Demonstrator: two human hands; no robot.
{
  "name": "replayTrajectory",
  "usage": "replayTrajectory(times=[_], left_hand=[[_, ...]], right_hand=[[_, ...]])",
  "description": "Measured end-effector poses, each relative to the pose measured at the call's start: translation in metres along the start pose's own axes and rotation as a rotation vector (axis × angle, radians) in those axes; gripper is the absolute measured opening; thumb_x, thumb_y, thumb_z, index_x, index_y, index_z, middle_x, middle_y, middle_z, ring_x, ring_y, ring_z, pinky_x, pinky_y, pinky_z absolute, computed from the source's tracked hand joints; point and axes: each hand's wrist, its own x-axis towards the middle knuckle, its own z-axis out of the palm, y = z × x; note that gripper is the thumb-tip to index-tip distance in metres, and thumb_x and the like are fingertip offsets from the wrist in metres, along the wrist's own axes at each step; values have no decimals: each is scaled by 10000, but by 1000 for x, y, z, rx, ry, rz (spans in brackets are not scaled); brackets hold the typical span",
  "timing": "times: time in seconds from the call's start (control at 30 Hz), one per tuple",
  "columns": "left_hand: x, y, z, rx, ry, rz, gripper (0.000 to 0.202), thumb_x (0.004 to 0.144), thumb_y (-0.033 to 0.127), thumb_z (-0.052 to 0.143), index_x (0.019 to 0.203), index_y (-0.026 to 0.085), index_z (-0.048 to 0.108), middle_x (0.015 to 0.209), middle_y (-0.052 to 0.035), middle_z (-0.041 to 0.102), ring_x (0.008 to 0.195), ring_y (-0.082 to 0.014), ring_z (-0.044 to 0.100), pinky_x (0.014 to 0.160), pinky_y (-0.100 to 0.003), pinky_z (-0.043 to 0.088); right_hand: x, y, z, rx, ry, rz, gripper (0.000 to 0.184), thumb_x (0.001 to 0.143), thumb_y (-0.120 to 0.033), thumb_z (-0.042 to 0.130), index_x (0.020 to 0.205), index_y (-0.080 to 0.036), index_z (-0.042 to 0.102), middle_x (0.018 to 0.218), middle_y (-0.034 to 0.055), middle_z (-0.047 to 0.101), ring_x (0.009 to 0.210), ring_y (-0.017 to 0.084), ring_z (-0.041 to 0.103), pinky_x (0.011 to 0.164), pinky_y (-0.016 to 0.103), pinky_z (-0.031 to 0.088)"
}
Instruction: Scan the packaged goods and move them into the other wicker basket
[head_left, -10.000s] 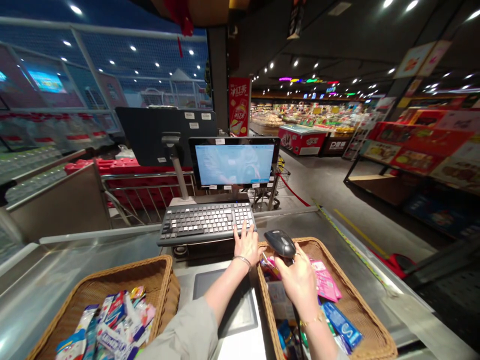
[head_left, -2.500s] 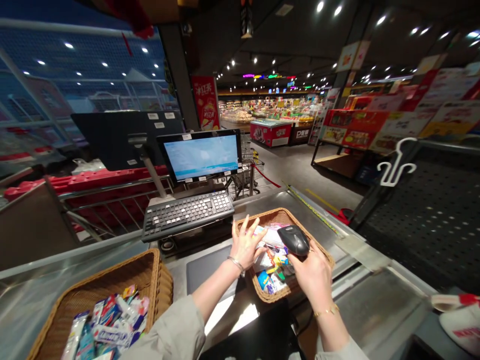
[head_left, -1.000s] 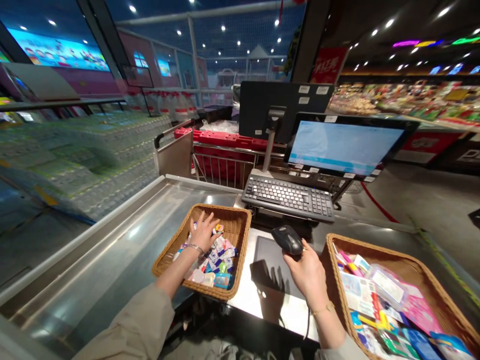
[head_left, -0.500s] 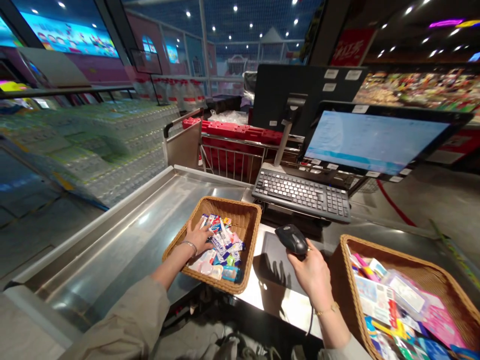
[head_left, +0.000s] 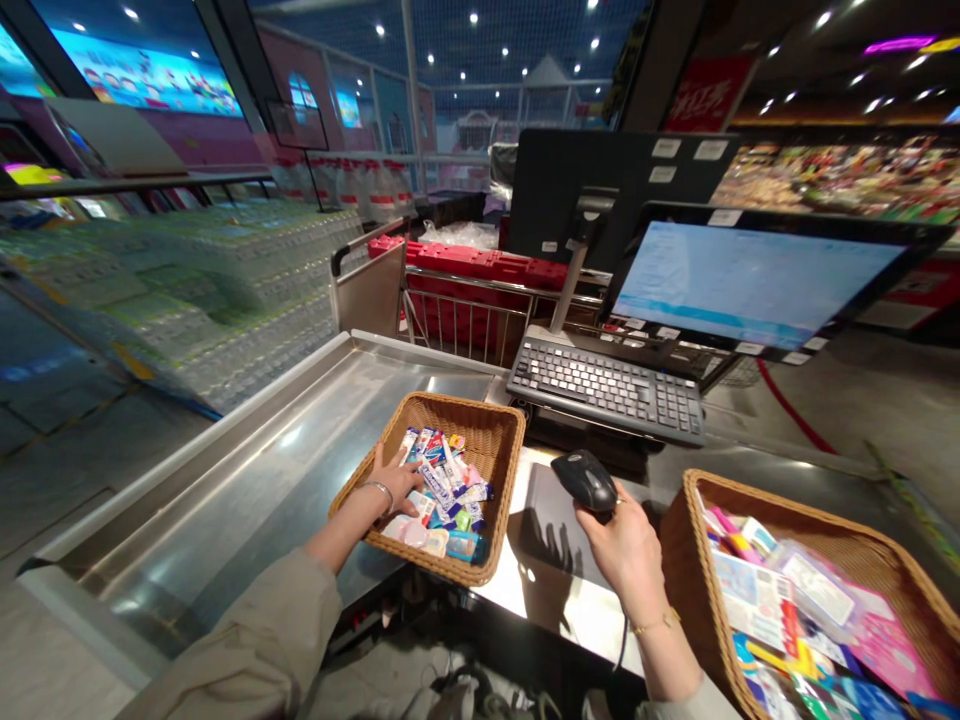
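My left hand (head_left: 394, 484) reaches over the near-left side of a square wicker basket (head_left: 511, 480), fingers spread over small wrapped packets (head_left: 439, 488). It appears to touch the packets, with none visibly gripped. Rounded pale items (head_left: 420, 537) and a blue packet (head_left: 465, 546) lie at the basket's near end. In my right hand (head_left: 626, 545) is a black handheld barcode scanner (head_left: 586, 480), its head pointing left and away from me. My fingers wrap its handle, above a grey pad (head_left: 545, 500) on the counter. A cable hangs below my wrist.
At right stands a larger wicker basket (head_left: 709, 560) full of mixed packaged goods. A keyboard (head_left: 604, 390) and a lit monitor (head_left: 757, 285) are beyond the scanner. The metal counter (head_left: 247, 500) has a raised left rim. Behind it is a cart (head_left: 465, 310) with red crates.
The camera view has shifted very slightly. Both hands hold nearly the same positions, with the left still over the packets and the right still gripping the scanner.
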Motion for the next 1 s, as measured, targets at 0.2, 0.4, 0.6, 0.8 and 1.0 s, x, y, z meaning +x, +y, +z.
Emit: replayTrajectory(times=[0.2, 0.4, 0.6, 0.8, 1.0], left_hand=[[6, 7, -11, -64, 54, -19, 319, 617, 547, 765, 749, 272, 670, 1171, 8, 675, 1364, -374, 317, 1026, -720, -120], [34, 1, -20, -126, 138, -62, 271, 694, 534, 709, 813, 293, 669, 1192, 0, 666, 1374, -356, 311, 1037, -717, -96], [56, 4, -14, -119, 192, -102, 266, 774, 559, 608, 868, 320, 677, 1220, 1, 653, 1377, -352, 312, 1006, -745, -120], [53, 8, -2, -82, 158, -64, 362, 775, 633, 554, 854, 315, 707, 1346, -14, 581, 1407, -373, 249, 971, -745, -191], [40, -1, -3, 10, 6, 14, 869, 499, 689, 728, 1288, 373, 547, 1543, -83, 314, 1433, -456, 3, 967, -771, -148]], right_hand=[[-1, 3, -2, 0, 57, -14, 358, 729, -403, 503, 990, -203, 643, 967, 104, 702, 978, 271, 642, 752, 345, 488], [-1, 9, -4, -22, 76, -17, 337, 727, -408, 498, 949, -204, 648, 990, 104, 700, 961, 268, 647, 749, 348, 494], [-1, 15, -2, -12, 131, -46, 320, 713, -385, 521, 937, -209, 669, 1038, 92, 690, 939, 250, 647, 766, 340, 492], [-1, 17, -4, -25, 107, -32, 330, 726, -382, 512, 950, -196, 667, 1071, 107, 682, 958, 256, 643, 770, 343, 492], [-1, 12, -6, -25, 79, -27, 322, 743, -388, 480, 937, -199, 655, 1060, 108, 686, 976, 267, 640, 762, 353, 497]])
